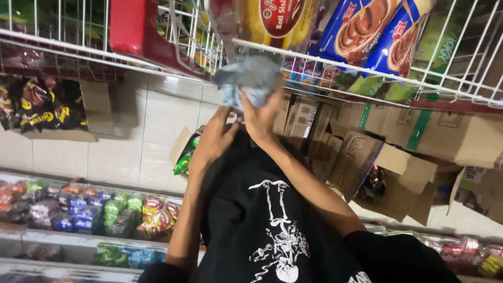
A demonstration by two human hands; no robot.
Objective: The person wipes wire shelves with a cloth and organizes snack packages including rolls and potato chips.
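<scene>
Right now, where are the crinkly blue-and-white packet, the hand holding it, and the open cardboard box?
blue-and-white packet (250, 78), head view, its crumpled middle.
right hand (262, 118), head view, the palm.
open cardboard box (361, 157), head view, its side panel.

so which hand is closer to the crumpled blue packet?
Right. The right hand grips the blue packet from below; the left hand sits lower, apart from it.

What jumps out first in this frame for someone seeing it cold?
At top centre, the right hand holds a crumpled blue-and-white packet up against a white wire rack; the left hand sits just below it. A black shirt with a white skeleton print fills the lower middle, with opened cardboard boxes on the right.
</scene>
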